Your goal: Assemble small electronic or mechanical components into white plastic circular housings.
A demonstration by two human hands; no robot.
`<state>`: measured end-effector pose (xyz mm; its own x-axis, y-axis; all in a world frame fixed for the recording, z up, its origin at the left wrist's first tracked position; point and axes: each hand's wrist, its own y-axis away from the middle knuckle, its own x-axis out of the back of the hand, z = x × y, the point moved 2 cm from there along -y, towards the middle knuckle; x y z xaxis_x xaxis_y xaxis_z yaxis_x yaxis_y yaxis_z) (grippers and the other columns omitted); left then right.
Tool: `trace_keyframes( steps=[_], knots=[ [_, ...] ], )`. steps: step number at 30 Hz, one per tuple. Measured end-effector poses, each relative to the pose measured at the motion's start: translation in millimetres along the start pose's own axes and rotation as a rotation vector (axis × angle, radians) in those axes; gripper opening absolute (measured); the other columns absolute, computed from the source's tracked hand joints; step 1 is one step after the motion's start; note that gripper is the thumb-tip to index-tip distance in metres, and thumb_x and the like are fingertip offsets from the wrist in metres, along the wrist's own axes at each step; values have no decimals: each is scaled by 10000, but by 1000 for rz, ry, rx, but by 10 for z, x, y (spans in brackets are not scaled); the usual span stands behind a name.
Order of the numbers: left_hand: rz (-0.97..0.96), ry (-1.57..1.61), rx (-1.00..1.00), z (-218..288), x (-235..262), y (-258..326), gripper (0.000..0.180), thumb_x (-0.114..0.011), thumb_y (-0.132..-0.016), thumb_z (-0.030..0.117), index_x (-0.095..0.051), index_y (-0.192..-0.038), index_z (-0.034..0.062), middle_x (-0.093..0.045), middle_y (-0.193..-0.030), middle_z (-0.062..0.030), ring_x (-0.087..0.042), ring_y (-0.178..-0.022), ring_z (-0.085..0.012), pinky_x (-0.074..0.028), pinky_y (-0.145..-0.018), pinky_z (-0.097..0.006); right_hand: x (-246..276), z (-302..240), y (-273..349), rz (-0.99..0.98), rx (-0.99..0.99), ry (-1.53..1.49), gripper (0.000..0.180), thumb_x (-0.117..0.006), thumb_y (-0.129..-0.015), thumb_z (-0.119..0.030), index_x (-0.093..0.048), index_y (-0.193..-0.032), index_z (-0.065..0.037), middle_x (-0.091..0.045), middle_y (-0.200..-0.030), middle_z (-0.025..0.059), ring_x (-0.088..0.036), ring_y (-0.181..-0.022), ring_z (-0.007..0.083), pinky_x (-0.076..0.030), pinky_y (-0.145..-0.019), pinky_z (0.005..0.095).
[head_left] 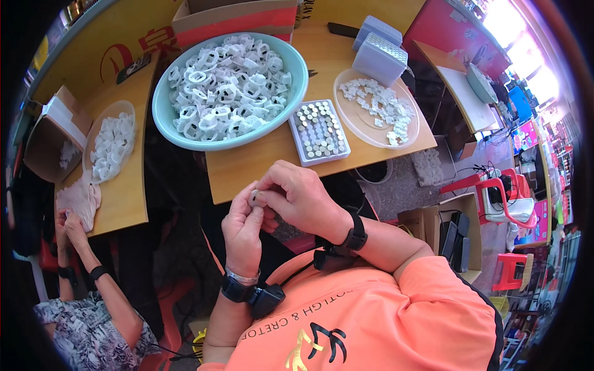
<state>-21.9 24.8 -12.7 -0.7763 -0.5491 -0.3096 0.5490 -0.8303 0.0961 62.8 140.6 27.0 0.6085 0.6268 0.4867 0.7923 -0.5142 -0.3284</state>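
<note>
My left hand point(242, 230) and my right hand point(298, 196) meet just below the front edge of the wooden table point(247, 170). Together their fingertips pinch a small white plastic piece point(254, 198), mostly hidden by the fingers. Past them on the table stands a large pale green bowl point(291, 86) heaped with white plastic rings. To its right lies a small white tray point(320, 132) filled with little round metal parts. A beige plate point(359, 120) with several white pieces sits further right.
Two pale ribbed boxes point(380, 55) stand behind the plate, a cardboard box point(235, 18) behind the bowl. At left, another person's hands point(68, 227) work by a second table with a plate of white pieces point(111, 145). Red stools point(510, 198) stand at right.
</note>
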Motion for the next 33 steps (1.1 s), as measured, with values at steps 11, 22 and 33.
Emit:
trace_keyframes(
  steps=[11, 22, 33],
  knots=[
    [20, -75, 48, -26, 19, -22, 482, -452, -934, -16, -393, -1412, -18, -617, -909, -48, -557, -715, -71, -489, -647, -220, -8, 54, -1, 12, 78, 104, 98, -699, -783, -89, -669, -850, -25, -639, -771, 110, -647, -657, 245, -521, -599, 322],
    [-25, -341, -102, -40, 36, 2, 500, -445, -897, -80, -416, -1394, -28, -611, -885, -60, -537, -683, -75, -483, -627, -230, 9, 25, 20, -15, 144, 193, 81, -663, -770, -111, -648, -802, -38, -617, -727, 127, -625, -652, 299, -514, -593, 378],
    [-21, -472, -198, -69, 28, 8, 503, -453, -861, -79, -430, -1362, -60, -625, -866, -128, -574, -680, -151, -491, -650, -277, -36, 71, 44, -4, 157, 231, 110, -672, -732, -85, -631, -821, -35, -615, -739, 123, -626, -650, 297, -511, -577, 371]
  ],
)
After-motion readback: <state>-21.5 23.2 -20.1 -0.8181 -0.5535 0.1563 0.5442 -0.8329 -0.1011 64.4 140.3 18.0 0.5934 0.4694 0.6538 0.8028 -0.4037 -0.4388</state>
